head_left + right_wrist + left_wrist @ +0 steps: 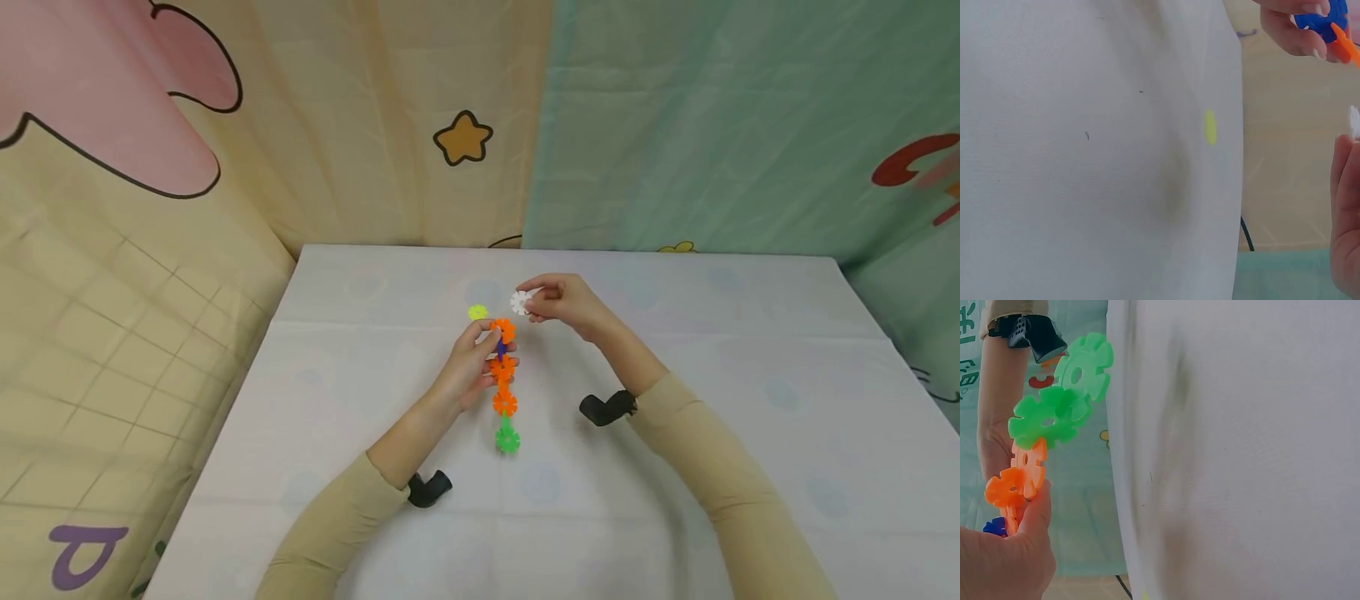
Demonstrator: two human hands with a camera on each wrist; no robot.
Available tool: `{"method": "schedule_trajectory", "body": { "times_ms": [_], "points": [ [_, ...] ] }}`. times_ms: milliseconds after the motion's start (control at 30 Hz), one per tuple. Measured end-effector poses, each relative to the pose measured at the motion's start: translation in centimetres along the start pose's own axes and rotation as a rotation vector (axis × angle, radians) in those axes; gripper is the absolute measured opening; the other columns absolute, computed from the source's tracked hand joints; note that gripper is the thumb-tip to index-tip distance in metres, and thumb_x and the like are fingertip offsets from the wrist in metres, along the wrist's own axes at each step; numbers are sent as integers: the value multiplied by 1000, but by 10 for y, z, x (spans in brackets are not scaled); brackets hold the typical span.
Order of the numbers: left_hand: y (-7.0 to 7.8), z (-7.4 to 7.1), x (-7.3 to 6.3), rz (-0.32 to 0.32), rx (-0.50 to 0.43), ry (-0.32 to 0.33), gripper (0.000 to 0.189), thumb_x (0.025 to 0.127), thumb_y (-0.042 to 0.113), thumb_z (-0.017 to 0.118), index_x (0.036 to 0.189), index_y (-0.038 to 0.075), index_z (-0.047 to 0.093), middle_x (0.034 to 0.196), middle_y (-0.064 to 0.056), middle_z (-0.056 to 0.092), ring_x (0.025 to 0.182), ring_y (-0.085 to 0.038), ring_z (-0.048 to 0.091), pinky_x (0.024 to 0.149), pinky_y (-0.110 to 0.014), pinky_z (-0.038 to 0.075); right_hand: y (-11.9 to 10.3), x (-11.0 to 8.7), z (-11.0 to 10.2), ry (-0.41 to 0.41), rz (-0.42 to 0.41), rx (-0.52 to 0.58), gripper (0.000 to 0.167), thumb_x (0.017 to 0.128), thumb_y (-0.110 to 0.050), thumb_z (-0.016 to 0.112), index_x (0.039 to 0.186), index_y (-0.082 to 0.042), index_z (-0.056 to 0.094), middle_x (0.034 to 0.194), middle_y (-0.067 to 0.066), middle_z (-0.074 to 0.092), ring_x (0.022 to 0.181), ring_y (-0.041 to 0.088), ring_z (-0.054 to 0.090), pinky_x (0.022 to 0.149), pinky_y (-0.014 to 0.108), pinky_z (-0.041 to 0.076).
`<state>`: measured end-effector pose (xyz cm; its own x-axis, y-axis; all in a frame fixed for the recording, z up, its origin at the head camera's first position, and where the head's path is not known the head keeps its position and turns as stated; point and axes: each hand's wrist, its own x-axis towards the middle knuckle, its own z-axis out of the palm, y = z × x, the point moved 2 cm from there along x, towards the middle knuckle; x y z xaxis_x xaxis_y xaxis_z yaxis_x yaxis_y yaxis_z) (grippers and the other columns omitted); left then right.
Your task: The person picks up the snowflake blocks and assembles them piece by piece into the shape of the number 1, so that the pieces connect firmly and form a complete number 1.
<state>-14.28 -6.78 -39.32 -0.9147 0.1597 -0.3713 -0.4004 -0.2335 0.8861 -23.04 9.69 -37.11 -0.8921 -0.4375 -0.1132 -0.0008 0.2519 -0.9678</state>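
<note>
My left hand [468,367] grips a chain of interlocking flower-shaped plastic discs near its far end. Orange discs [504,403] and a blue disc [1322,20] make up most of the chain, and green discs [1047,419] form the end toward me. A white notched disc [520,302] is pinched between the thumb and fingers of my right hand [561,302], a little to the right of and beyond the chain's orange end. In the right wrist view, only the edge of the white disc shows above the fingertips.
A yellow disc [477,312] lies on the white-covered table [390,300] just beyond the left hand. Black wrist cameras [606,408] stick out from both sleeves. Printed curtains [360,125] hang behind the table's far edge and along its left side.
</note>
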Motion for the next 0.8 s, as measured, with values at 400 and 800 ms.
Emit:
{"method": "schedule_trajectory", "body": {
  "times_ms": [400,800],
  "points": [
    [-3,4,-1,-2,24,-15,20,101,21,40,117,10,48,114,-24,57,76,-19,62,67,-32,55,-9,-12,-1,-74,-81,-33,29,89,3,57,118,10,56,86,20,64,69,19,62,72,31,54],
    [-5,8,-1,10,45,-42,21,101,19,41,117,8,48,107,-24,59,69,-15,61,67,-30,55,-13,-17,2,-97,-121,-49,26,89,3,58,115,6,60,91,30,59,71,22,62,72,31,54]
  ]
}}
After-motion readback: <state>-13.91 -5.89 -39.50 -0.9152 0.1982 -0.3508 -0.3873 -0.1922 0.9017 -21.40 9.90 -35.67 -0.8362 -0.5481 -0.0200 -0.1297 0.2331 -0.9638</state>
